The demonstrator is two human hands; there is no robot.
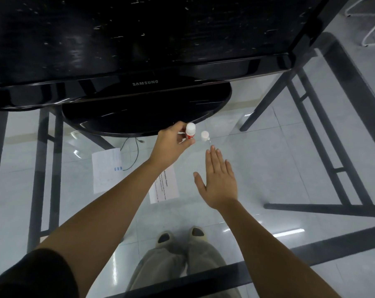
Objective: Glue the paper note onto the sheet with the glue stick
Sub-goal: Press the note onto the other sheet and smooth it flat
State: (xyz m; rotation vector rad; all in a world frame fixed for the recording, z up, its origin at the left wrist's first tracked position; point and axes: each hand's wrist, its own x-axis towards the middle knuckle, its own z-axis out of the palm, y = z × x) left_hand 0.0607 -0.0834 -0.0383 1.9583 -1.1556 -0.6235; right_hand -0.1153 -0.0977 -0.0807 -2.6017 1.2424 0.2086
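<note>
Right hand (217, 181): flat, fingers straight, empty, above the glass worktop (268, 147).
Left hand (171, 145): arm outstretched, fingers gripping upright glue stick (190, 132).
Cap (204, 135): beside stick.
Note (166, 186): under left forearm.
Sheet (107, 169): left of note.

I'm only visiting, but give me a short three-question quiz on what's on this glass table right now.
1. True or false: the left hand holds the glue stick.
2. The right hand is: A) gripping a paper, B) open and flat, C) out of view.
3. Name the brand on the monitor.

Key: 1 true. 2 B. 3 Samsung.
</note>
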